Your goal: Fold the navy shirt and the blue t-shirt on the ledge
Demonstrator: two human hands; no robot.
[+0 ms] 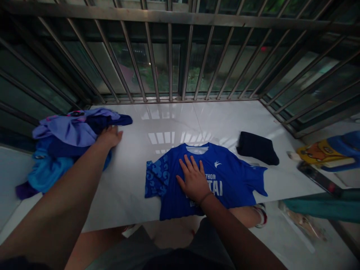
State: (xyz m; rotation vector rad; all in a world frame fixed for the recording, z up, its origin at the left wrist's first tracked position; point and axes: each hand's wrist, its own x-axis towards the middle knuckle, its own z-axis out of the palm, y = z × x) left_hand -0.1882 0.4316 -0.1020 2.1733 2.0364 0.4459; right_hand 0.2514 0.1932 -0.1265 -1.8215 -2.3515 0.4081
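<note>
Now, furthest out past my left hand (109, 137) sits the pile (64, 146) of crumpled clothes, lilac and navy on top, brighter blue underneath, with a dark purple bit trailing off its near-left end. My left hand rests on the pile's right edge, fingers together and stretched flat, palm down on the cloth, gripping nothing; a navy fold (119, 120) pokes out just beyond my fingertips. Between my two hands the white slab (132, 180) lies bare and glossy, with the window bars (168, 56) mirrored in it further out. My right hand (194, 179) lies spread and flat on the blue shirt (225, 168), fingers fanned and pointing away from me, pressing on the chest and closing on nothing. That shirt is laid face up and flat, collar away from me, hem hanging just over the near edge of the slab; its patterned sleeve lies to the left of my right hand, and white lettering runs out from under my palm to the right, partly covered. Beyond and to the right of that hand, well apart from the shirt's collar but near its right sleeve, sits a folded dark cloth (258, 148). Further right, off the slab, lies a yellow and blue bag (326, 152).
</note>
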